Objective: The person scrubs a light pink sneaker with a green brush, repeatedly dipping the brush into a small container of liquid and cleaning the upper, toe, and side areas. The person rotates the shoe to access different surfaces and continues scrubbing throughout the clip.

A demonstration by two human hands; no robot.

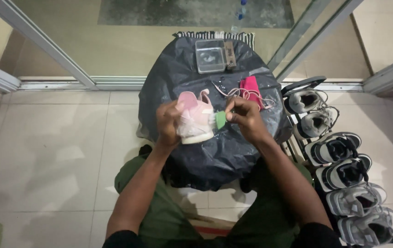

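The left hand [168, 123] grips a small pink shoe [195, 118] over the table [214, 156], which is covered with black plastic. The right hand [244, 117] is closed on a green sponge [220, 120] that touches the shoe's side. Behind them lie a pink cloth [251, 87] and a clear box [210, 56]; a rack of shoes [339, 174] stands at the right.

Dim, even indoor light. Soft glare smears the floor tiles [45, 151] at nine o'clock, with a small bright spot near the left edge. The black plastic sheet [214, 151] shows faint sheen. Straight door frames bow toward the corners; detail is soft overall.
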